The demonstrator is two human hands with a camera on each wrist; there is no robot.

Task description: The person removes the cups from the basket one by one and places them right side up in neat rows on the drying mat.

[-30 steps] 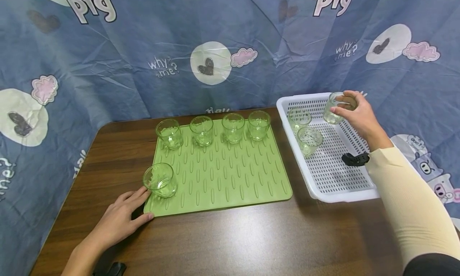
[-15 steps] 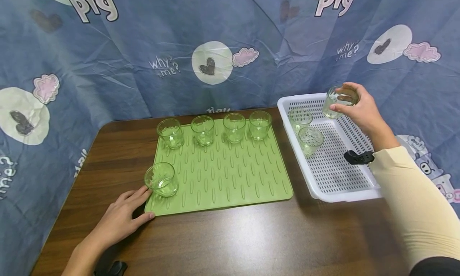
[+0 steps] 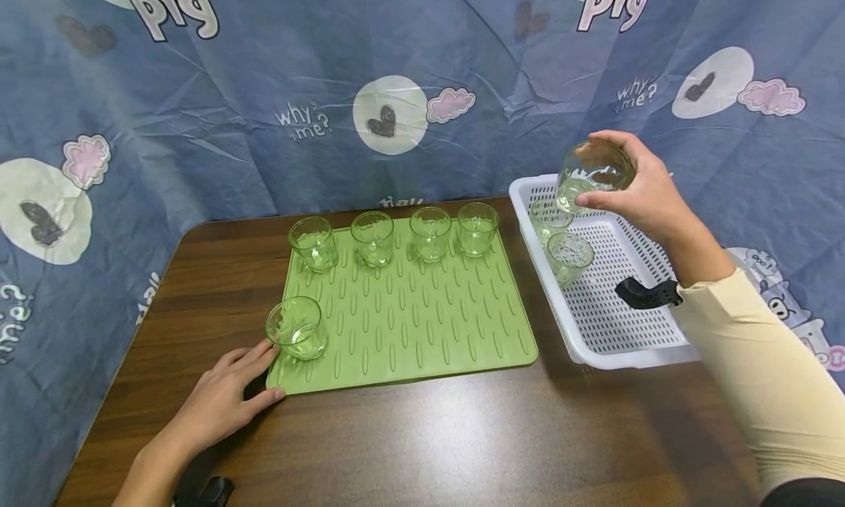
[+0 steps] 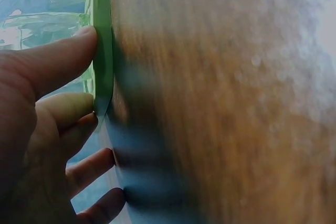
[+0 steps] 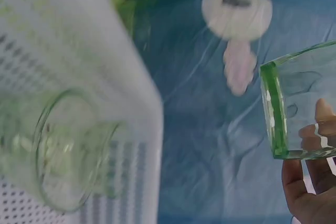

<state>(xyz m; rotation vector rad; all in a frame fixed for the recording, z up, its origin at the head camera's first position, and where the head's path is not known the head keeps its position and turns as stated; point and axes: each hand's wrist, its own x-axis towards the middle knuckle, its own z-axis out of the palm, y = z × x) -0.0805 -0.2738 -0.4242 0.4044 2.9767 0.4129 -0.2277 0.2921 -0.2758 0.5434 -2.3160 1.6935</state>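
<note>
I see the right hand [image 3: 643, 191] pinching a clear glass [image 3: 590, 175] between thumb and fingers, raised by the far edge of the white basket [image 3: 634, 359] — which holds two more glasses [image 3: 571, 259] along its left edge. My left hand [image 3: 221, 397] rests, fingers spread, at the green mat's [image 3: 422, 323] near-left corner, just beside a lone glass [image 3: 297, 329]; four tumblers [image 3: 430, 235] line the mat's far edge.
</note>
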